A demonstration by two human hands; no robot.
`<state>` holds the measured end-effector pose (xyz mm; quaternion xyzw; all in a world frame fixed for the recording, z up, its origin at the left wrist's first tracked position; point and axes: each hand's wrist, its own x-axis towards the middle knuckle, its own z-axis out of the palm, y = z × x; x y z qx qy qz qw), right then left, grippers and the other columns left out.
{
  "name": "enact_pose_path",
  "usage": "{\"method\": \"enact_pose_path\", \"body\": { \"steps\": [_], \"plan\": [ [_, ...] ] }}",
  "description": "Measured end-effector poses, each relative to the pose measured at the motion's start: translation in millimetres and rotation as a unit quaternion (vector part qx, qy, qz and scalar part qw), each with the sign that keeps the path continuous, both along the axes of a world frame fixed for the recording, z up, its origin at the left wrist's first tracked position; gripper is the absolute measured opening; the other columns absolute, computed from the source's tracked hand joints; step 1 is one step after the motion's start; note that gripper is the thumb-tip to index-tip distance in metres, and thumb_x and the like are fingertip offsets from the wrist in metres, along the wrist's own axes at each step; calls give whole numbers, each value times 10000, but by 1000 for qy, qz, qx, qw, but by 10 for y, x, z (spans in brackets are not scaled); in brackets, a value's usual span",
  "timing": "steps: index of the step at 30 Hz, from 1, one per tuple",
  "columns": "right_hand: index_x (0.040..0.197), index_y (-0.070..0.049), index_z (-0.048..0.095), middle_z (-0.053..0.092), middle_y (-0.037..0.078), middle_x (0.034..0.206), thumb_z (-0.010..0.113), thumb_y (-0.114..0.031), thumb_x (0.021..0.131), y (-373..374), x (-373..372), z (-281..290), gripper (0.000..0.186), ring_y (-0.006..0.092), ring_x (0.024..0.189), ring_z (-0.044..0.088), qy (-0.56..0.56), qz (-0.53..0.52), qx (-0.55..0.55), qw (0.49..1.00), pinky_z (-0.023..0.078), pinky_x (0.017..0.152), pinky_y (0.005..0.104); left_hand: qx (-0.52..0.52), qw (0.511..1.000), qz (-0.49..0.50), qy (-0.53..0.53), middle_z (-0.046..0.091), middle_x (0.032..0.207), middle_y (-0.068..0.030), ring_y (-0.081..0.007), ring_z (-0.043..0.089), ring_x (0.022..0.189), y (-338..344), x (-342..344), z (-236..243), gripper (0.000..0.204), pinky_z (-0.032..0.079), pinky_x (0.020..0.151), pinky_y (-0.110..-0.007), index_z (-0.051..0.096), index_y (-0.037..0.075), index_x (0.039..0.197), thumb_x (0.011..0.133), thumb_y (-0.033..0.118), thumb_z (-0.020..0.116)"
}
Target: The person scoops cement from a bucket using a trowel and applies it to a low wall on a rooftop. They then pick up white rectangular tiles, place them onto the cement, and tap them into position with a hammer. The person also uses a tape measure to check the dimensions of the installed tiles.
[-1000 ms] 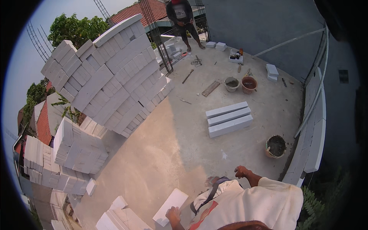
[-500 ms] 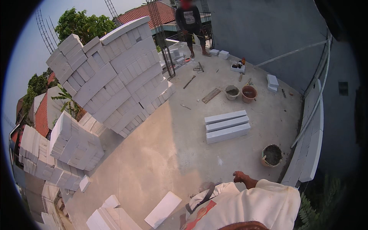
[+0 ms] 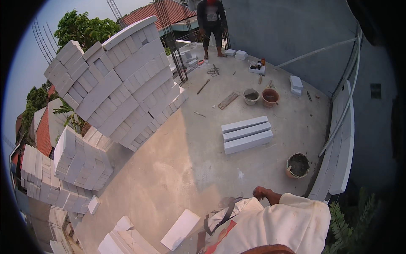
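Note:
My right hand (image 3: 261, 193) reaches out from a white sleeve (image 3: 302, 211) at the lower right, above the concrete floor. Its fingers are curled in, and whatever they may hold is hidden. A mortar bucket (image 3: 298, 166) stands on the floor to the right of the hand, apart from it. Beyond the hand lie three long white blocks (image 3: 247, 134), side by side. A dark strap (image 3: 231, 210) crosses the pale cloth to the left of the hand. My left hand is out of view.
Tall stacks of white blocks (image 3: 127, 80) rise at left; a single block (image 3: 180, 229) lies near the front. Two more buckets (image 3: 251, 97), a plank (image 3: 228, 100) and tools lie farther off. A person (image 3: 211, 23) stands at the back. A grey wall (image 3: 292, 38) borders the right.
The view has shifted slightly, so the blocks and buckets sit a little farther left and higher. My right hand remains curled. The person at the back stands with arms lower.

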<state>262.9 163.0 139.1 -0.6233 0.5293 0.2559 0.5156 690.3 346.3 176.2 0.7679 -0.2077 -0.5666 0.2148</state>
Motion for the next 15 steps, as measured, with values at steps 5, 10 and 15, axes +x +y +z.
{"method": "enact_pose_path", "body": {
  "steps": [5,10,15],
  "plan": [
    [1329,-26,695,790,133,1115,683,-181,840,77,-202,-16,513,225,907,802,-6,-100,2,995,651,729,382,0,998,-55,-18,713,865,-176,-384,733,881,362,-23,-314,226,587,757,-513,725,56,905,747,206,781],
    [1335,1,679,775,203,1121,666,-127,785,62,-24,719,565,270,846,789,-29,-151,-47,987,627,750,377,-226,905,-279,-227,710,834,-182,-394,732,849,1065,187,-1072,233,585,749,-513,727,60,879,718,213,799],
    [1324,-13,689,708,252,1302,704,-91,708,417,-714,636,621,398,1277,648,-14,-114,-205,972,523,1090,415,-275,764,-514,-276,704,808,-188,-393,728,772,969,9,-819,107,588,676,-494,699,37,756,722,99,779]
  ]
}}
